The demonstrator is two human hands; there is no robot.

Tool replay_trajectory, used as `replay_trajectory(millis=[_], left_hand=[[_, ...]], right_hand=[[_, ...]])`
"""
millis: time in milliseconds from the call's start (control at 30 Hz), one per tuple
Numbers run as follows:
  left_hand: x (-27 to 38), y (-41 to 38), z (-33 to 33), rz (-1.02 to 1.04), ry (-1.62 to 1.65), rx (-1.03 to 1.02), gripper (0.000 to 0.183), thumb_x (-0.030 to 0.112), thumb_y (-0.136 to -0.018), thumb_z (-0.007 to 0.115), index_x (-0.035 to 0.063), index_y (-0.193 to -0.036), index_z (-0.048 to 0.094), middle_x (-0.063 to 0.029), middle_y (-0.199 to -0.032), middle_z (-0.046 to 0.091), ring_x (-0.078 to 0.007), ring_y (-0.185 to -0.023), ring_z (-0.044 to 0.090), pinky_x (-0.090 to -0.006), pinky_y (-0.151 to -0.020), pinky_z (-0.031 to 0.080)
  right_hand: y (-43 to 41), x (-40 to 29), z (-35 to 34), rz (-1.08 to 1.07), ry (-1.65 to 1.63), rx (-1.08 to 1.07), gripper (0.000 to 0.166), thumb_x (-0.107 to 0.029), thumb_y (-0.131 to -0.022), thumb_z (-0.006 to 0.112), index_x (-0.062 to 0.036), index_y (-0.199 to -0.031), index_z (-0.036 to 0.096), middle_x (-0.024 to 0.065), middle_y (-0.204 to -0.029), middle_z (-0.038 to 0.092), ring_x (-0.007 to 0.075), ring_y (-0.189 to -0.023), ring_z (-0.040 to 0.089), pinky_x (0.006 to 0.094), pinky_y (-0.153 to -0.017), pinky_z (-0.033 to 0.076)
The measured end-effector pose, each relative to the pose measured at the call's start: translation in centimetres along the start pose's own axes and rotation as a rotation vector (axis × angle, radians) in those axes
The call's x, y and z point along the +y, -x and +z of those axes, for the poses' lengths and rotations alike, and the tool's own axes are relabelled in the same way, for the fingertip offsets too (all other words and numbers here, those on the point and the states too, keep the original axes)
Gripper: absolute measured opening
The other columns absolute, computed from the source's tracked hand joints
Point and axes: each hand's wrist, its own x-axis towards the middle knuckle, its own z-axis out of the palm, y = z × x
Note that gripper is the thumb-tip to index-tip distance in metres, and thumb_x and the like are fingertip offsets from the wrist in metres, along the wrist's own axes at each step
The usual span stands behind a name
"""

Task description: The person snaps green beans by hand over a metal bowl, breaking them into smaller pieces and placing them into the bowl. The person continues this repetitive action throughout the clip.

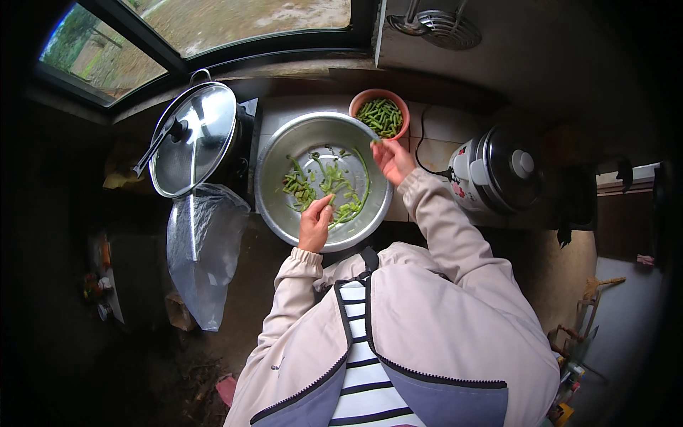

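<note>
A wide stainless steel basin (273, 187) is in front of me. Short green vegetable trimmings and a few long, curved green stalks (366, 184) lie in its bottom. Over the near part of the basin, my left hand (314, 227) pinches a bit of green stalk at the fingertips. At the basin's right rim, my right hand (394, 161) holds a small green piece between thumb and fingers, just below the orange bowl (404, 101). Cut green stalk pieces (380, 116) fill much of that bowl.
A lidded pan (205, 133) stands left on a dark stove, with a clear plastic bag (205, 261) hanging below. To the right is a rice cooker (493, 171) with its black cord (419, 147). Ladles (435, 26) hang on the wall beside a window (240, 24).
</note>
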Motion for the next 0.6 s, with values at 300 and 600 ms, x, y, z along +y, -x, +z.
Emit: replay_trajectory(millis=[300, 600], left_hand=[[1.4, -0.3, 0.2, -0.179, 0.324, 0.054, 0.020, 0.011, -0.093, 0.059, -0.0026, -0.108, 0.059, -0.0118, -0.091, 0.068, -0.0111, -0.070, 0.061, -0.0239, -0.065, 0.051], [2.1, -0.4, 0.5, -0.241, 0.359, -0.032, 0.023, 0.013, -0.093, 0.059, -0.0027, -0.109, 0.061, -0.0102, -0.092, 0.069, -0.0108, -0.072, 0.062, -0.0234, -0.068, 0.051]], right_hand=[[5.0, 2.3, 3.1, 0.320, 0.520, -0.178, 0.031, -0.017, -0.093, 0.059, -0.0007, -0.120, 0.057, 0.0070, -0.090, 0.067, 0.0088, -0.074, 0.063, 0.0233, -0.066, 0.054], [7.0, 5.5, 4.4, 0.090, 0.937, -0.342, 0.025, -0.026, -0.087, 0.069, -0.0017, -0.093, 0.070, -0.0014, -0.073, 0.062, 0.0056, -0.061, 0.054, 0.0196, -0.055, 0.044]])
